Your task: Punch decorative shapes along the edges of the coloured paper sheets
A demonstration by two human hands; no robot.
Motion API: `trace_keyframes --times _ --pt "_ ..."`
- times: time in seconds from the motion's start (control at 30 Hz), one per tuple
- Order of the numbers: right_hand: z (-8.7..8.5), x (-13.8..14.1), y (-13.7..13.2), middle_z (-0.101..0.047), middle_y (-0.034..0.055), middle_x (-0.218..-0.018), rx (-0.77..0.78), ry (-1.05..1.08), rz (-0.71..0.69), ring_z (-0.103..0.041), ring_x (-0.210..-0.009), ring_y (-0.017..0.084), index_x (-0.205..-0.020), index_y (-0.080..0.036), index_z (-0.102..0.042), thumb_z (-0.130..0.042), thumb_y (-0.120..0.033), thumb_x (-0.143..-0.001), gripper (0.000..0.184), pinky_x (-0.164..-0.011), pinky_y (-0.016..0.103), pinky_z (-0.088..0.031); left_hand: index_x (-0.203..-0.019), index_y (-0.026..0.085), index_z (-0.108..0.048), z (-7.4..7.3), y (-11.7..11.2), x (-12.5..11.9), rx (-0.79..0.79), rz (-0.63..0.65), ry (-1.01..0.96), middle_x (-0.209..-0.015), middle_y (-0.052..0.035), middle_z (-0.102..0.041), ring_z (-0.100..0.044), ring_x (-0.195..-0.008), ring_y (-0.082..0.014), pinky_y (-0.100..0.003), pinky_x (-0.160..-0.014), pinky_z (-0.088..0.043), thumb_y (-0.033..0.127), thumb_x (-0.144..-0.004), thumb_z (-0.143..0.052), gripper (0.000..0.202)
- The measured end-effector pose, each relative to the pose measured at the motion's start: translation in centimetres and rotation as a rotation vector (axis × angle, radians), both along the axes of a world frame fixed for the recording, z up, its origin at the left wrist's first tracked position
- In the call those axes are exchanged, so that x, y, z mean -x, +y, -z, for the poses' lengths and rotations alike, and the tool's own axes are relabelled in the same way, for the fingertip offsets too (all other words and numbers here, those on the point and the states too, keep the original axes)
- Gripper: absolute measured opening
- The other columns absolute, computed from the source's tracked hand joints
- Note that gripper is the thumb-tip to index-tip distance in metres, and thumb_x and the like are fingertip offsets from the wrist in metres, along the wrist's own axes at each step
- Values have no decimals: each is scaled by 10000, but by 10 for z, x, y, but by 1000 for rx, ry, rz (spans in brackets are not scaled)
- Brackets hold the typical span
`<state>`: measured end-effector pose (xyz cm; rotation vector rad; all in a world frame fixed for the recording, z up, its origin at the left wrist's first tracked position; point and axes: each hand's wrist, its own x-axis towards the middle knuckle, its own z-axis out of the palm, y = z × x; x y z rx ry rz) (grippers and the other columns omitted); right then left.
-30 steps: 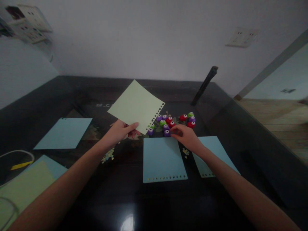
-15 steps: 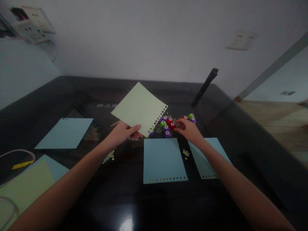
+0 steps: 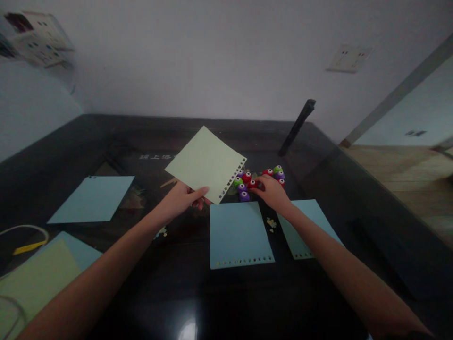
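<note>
Your left hand (image 3: 190, 194) pinches the pale yellow sheet (image 3: 203, 163) above the table (image 3: 155, 293), one edge already hole-lined, the others' visible stretches plain; your right hand's (image 3: 272, 191) fingers bracket a red eye-topped punch (image 3: 252, 184), grip unclear.

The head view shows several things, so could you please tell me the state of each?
Held pale green sheet: tilted, holes along one edge.
Left hand: closed on that sheet.
Right hand: fingers at a red eye-topped piece, grip unclear.
Other eye-topped pieces: clustered.
Middle blue sheet: flat, near edge punched.
Right blue sheet: near edge punched, partly hidden.
Left blue sheet: flat, unheld.
Paper bits: loose.
</note>
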<state>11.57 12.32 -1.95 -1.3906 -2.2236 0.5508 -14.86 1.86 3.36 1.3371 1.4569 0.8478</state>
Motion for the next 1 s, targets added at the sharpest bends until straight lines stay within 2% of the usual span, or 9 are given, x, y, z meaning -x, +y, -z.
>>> trace_keyframes --times 0.1,0.2,0.27,0.33,0.4,0.6,0.73,0.87,1.0 --pt "-8 -12 -9 -681 97 -974 60 116 4 -637 -883 239 -962 -181 -658 -662 -265 -764 215 -815 426 -494 -611 121 -641 0 -2 -2 4 17 19 -506 -34 -601 -495 -461 -97 -222 -474 -359 254 -854 -514 304" --pt "-20 -30 -30 -711 73 -895 189 237 -3 -669 -749 199 -1006 -183 -641 -627 -302 -792 245 -651 363 -541 -638 108 -661 3 -3 -11 7 36 37 -488 -29 -584 -486 -454 -95 -225 -477 -356 299 -867 -506 335" --pt "-27 -44 -49 -715 78 -952 288 320 -6 -678 -728 178 -1050 -182 -634 -622 -332 -800 292 -614 332 -548 -641 109 -658 5 -2 -25 -2 56 20 -487 -28 -582 -478 -448 -92 -224 -475 -360 310 -873 -493 348" --pt "-31 -55 -68 -714 61 -931 503 547 53 -670 -693 160 -1129 -189 -626 -713 -311 -724 432 -636 329 -546 -645 122 -641 8 1 -47 -32 90 -28 -517 -30 -606 -489 -457 -90 -219 -475 -370 296 -869 -493 321" --pt "-32 -64 -84 -712 35 -895 642 687 108 -660 -671 144 -1118 -211 -646 -755 -290 -683 455 -677 339 -548 -628 135 -615 13 5 -74 -73 95 -107 -549 -37 -631 -486 -449 -83 -214 -466 -377 307 -869 -493 321" --pt "-24 -75 -103 -723 16 -977 729 950 167 -669 -850 168 -995 -294 -708 -800 -269 -630 377 -890 401 -514 -669 143 -597 31 11 -135 -139 52 -234 -607 -52 -674 -526 -453 -90 -218 -479 -444 331 -866 -509 287" --pt "-21 -72 -105 -735 20 -918 766 987 178 -663 -838 151 -934 -264 -726 -796 -291 -649 295 -906 373 -496 -666 143 -589 41 7 -141 -131 -5 -253 -610 -58 -682 -555 -467 -95 -216 -503 -474 349 -864 -522 294" --pt "-20 -65 -108 -741 7 -908 837 988 197 -663 -840 151 -936 -266 -725 -832 -255 -585 368 -933 373 -478 -674 152 -579 45 3 -137 -95 -28 -250 -602 -41 -683 -560 -460 -91 -211 -506 -489 337 -857 -531 265" --pt "-21 -61 -110 -742 16 -914 855 1005 243 -660 -811 152 -918 -262 -730 -821 -251 -588 343 -851 350 -512 -674 150 -589 43 1 -136 -64 -22 -271 -596 -37 -681 -577 -465 -89 -210 -518 -500 326 -861 -528 263"
